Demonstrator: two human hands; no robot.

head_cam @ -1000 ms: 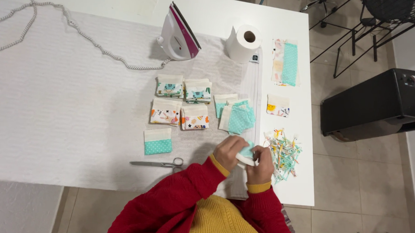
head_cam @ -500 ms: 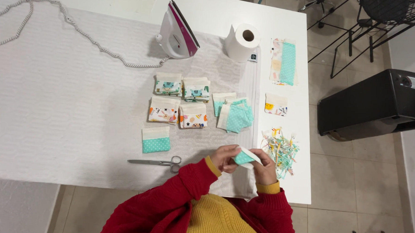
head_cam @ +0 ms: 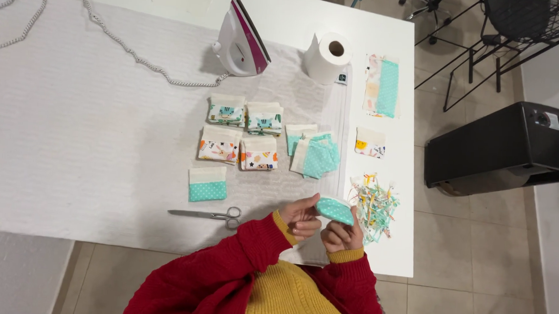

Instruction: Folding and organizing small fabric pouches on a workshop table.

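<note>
Teal dotted fabric piece [head_cam: 334, 210] pinched between both hands' fingers [head_cam: 309, 204].

Teal white-dotted fabric piece [head_cam: 335, 210], red sleeves [head_cam: 251, 249], mustard-yellow top [head_cam: 287, 296], white-and-magenta iron [head_cam: 243, 41], white table [head_cam: 76, 137].

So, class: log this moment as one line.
left hand: holds teal dotted fabric piece | right hand: holds same piece | scissors: on table, untouched
</note>
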